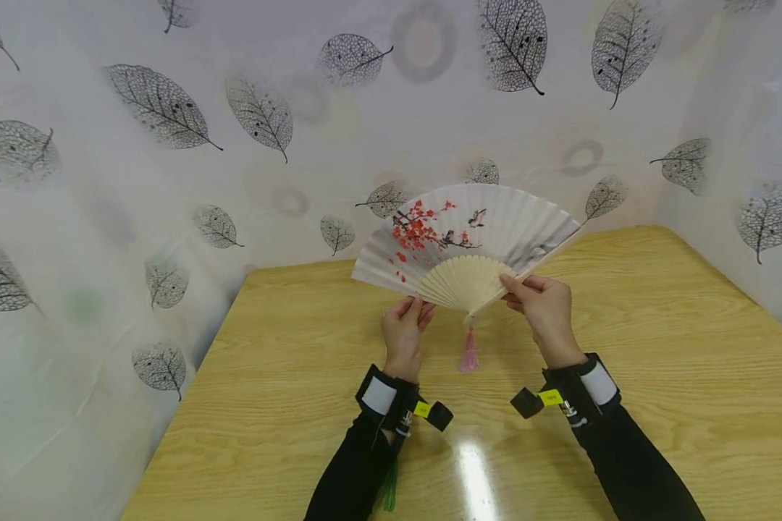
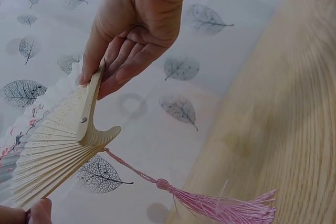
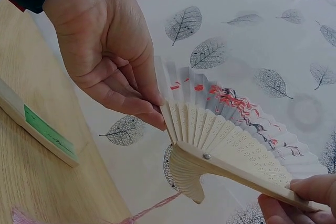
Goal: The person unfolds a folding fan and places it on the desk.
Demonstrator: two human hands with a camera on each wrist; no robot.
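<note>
Spread wide between both hands is a folding fan [image 1: 465, 231] with pale wooden ribs, a white leaf, red blossoms and small birds. My left hand [image 1: 404, 333] pinches its left edge between thumb and fingers. On the opposite side my right hand [image 1: 547, 315] grips the right outer guard, thumb on the near face. The left wrist view shows the right hand [image 2: 139, 30] large, with fingertips on the guard. In the right wrist view the left hand [image 3: 107, 45] holds the edge ribs. A pink tassel [image 1: 469, 351] hangs from the fan's pivot end.
A wooden table [image 1: 287, 347] lies below the fan. On it, near the left forearm, is a folded wooden fan with a green leaf [image 3: 44, 132]; a green tassel [image 1: 390, 488] shows beside the sleeve. Behind the table stands a leaf-patterned white backdrop [image 1: 332, 145].
</note>
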